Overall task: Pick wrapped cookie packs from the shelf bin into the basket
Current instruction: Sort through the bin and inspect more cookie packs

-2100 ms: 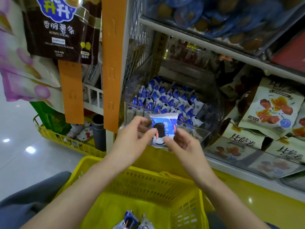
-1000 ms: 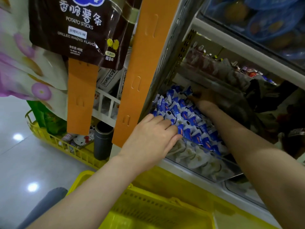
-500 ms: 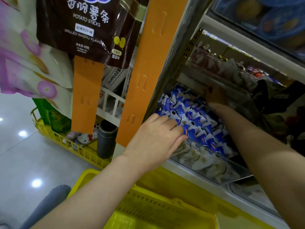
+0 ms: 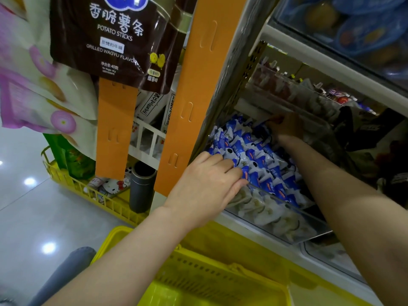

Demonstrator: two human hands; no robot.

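Several blue-and-white wrapped cookie packs [image 4: 254, 155] fill a clear plastic shelf bin [image 4: 287, 226]. My left hand [image 4: 205, 186] lies on the packs at the bin's front left corner, fingers stretched flat over them. My right hand [image 4: 287, 127] reaches deep to the bin's back wall, in shadow, with its fingers curled round a pack there. The yellow basket [image 4: 198, 268] sits below the shelf edge, under my forearms; its inside is mostly out of frame.
An orange hanging strip [image 4: 194, 91] and a brown potato-stick bag [image 4: 114, 40] hang just left of the bin. A shelf board [image 4: 331, 65] crosses close above my right hand. A yellow floor rack [image 4: 72, 184] with a grey cup [image 4: 141, 186] stands at left.
Two seconds ago both hands held one pack over the basket. Both hands have since gone into the bin; in the last second the right hand slid further back and the left stayed put.
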